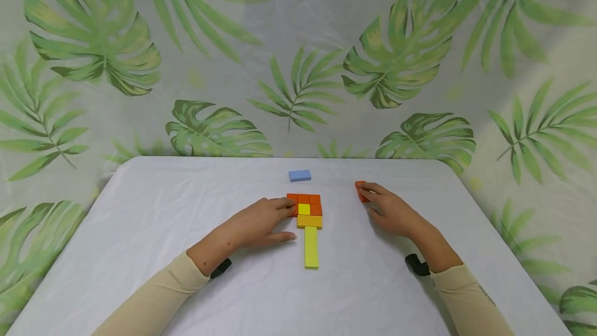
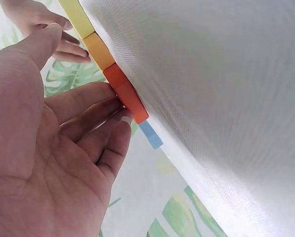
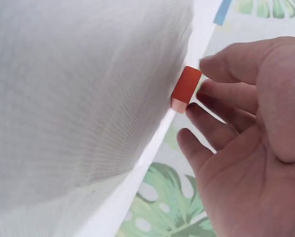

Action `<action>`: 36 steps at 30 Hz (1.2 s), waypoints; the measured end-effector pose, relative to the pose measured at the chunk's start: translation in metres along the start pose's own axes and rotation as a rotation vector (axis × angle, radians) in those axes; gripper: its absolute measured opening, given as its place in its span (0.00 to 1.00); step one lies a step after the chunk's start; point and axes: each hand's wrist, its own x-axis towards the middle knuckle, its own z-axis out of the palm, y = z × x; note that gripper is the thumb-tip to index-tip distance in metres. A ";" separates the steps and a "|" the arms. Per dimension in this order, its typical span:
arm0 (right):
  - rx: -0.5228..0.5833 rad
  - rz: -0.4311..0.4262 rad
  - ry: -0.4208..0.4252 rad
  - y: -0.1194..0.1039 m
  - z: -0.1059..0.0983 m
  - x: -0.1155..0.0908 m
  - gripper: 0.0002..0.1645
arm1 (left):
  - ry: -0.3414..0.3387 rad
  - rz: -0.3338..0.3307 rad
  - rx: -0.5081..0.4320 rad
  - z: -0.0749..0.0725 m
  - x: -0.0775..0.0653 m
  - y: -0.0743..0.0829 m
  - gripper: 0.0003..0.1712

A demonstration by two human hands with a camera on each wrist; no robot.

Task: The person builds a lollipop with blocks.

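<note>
My left hand (image 1: 258, 224) rests with its fingertips at the left side of a group of orange-red blocks (image 1: 303, 199). Its thumb points toward the upper end of a long lime-yellow block (image 1: 311, 248). Within the red group sits a small yellow block (image 1: 304, 209), and an amber block (image 1: 310, 221) lies between that group and the long block. To the right, my right hand (image 1: 392, 210) has its fingertips on a separate red block (image 3: 187, 84) on the table. The right thumb stands apart from that block in the head view.
A blue block (image 1: 300, 176) lies by itself beyond the red group, toward the back of the white-covered table (image 1: 224, 185). Behind the table hangs a leaf-patterned cloth (image 1: 298, 25). Dark wrist devices (image 1: 416, 265) show under both forearms.
</note>
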 end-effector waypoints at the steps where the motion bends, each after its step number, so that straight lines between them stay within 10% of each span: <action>1: -0.002 0.002 -0.003 0.001 0.000 -0.001 0.32 | 0.000 0.001 -0.001 0.000 0.000 0.000 0.42; 36: -0.049 -0.011 -0.033 -0.013 0.006 0.004 0.28 | -0.001 -0.004 0.005 0.001 0.001 0.002 0.41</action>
